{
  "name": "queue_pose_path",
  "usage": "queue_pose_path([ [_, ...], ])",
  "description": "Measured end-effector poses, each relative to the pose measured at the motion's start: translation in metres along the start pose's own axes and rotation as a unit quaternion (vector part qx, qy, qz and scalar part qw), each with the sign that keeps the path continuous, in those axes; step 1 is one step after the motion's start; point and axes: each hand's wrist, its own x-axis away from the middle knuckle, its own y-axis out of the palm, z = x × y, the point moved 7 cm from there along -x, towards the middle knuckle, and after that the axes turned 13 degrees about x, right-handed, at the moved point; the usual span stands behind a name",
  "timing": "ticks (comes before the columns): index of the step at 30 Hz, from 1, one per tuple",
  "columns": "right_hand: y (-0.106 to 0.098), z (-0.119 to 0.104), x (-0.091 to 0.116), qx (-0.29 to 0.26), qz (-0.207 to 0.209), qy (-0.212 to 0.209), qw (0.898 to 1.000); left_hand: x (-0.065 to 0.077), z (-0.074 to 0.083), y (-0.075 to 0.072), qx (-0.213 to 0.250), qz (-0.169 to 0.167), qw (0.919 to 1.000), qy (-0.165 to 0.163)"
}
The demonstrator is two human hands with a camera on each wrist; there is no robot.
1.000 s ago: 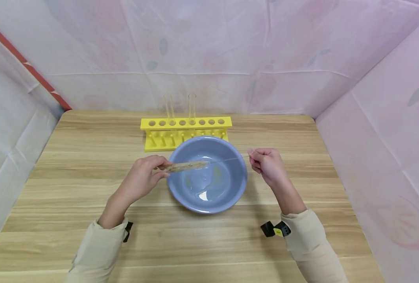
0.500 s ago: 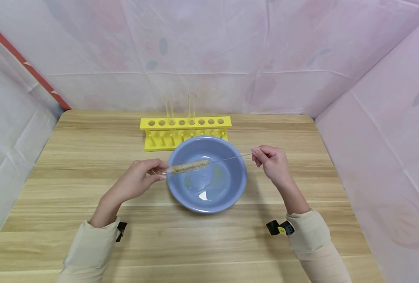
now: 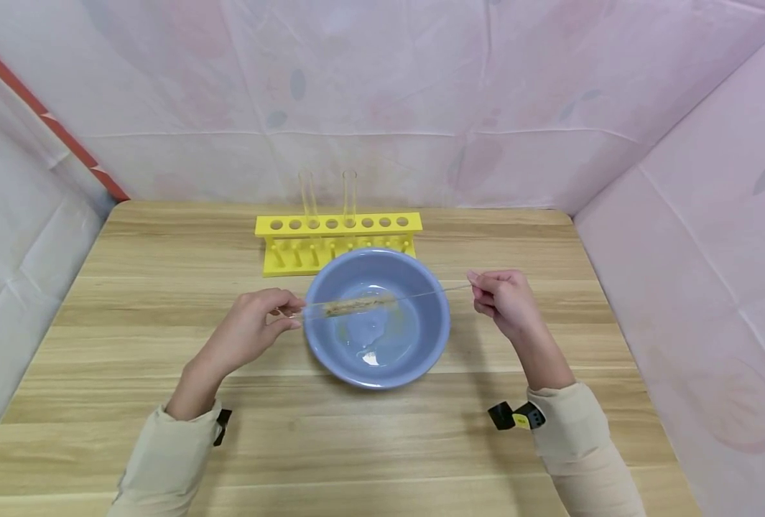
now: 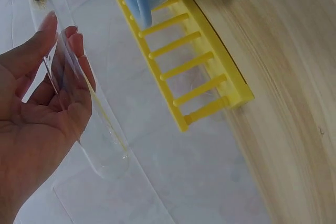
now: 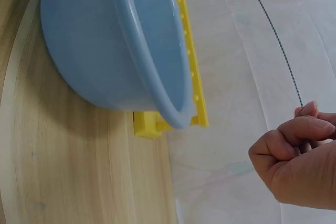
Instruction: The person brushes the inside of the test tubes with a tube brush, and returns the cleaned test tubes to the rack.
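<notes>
In the head view my left hand [image 3: 253,323] holds a clear glass test tube [image 4: 107,158] by its closed-end half, thumb on one side and fingers on the other. The tube lies nearly level over the blue basin [image 3: 377,380], its mouth toward the right. Inside it are the pale bristles of a test tube brush [image 3: 356,306]. My right hand [image 3: 505,305] pinches the far end of the brush's twisted wire handle [image 5: 278,35], just right of the basin rim. Water with yellowish patches shows in the basin below.
Behind the basin stands a yellow test tube rack [image 3: 285,271], partly hidden by the rim. Two glass tubes, a left one [image 3: 308,197] and a right one [image 3: 350,195], stand in it. Patterned cloth [image 3: 382,100] rises behind the wooden table [image 3: 369,445] and at both sides.
My right hand has moved right, drawing the brush handle with it, and the bristles have shifted toward the tube's mouth. My left hand has drifted slightly left with the tube.
</notes>
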Motion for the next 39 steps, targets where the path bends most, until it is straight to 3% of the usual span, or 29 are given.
queue_pose_path([
  [3,-0.005,-0.004,0.001,0.066,0.016,-0.049,0.997,0.001,-0.002,-0.001,0.002,-0.003,1.0,-0.004],
  [8,-0.017,-0.012,0.004,0.162,0.063,-0.159,0.972,0.006,-0.009,-0.003,0.016,-0.02,0.9994,-0.022],
  [12,-0.022,-0.014,0.007,0.17,0.072,-0.227,0.956,0.009,-0.013,-0.002,0.036,-0.04,0.9982,-0.027],
  [16,-0.026,-0.014,0.01,0.141,0.072,-0.262,0.952,0.01,-0.013,-0.002,0.053,-0.055,0.9967,-0.028],
  [18,-0.029,-0.013,0.01,0.144,0.074,-0.26,0.952,0.01,-0.013,-0.003,0.053,-0.051,0.9969,-0.027],
  [20,-0.031,-0.011,0.01,0.141,0.074,-0.237,0.958,0.011,-0.014,-0.005,0.042,-0.041,0.9979,-0.028],
  [25,-0.044,-0.001,0.006,0.008,0.046,-0.164,0.985,0.018,-0.02,-0.016,-0.006,-0.002,0.9985,-0.054],
  [27,-0.051,0.003,0.006,-0.041,0.035,-0.15,0.987,0.022,-0.023,-0.021,-0.021,0.014,0.9978,-0.062],
  [31,-0.06,0.011,0.007,-0.059,0.03,-0.133,0.989,0.025,-0.023,-0.026,-0.037,0.035,0.9975,-0.048],
  [39,-0.046,0.014,0.006,-0.068,-0.001,-0.134,0.989,0.014,-0.02,-0.013,-0.025,0.02,0.9989,-0.033],
])
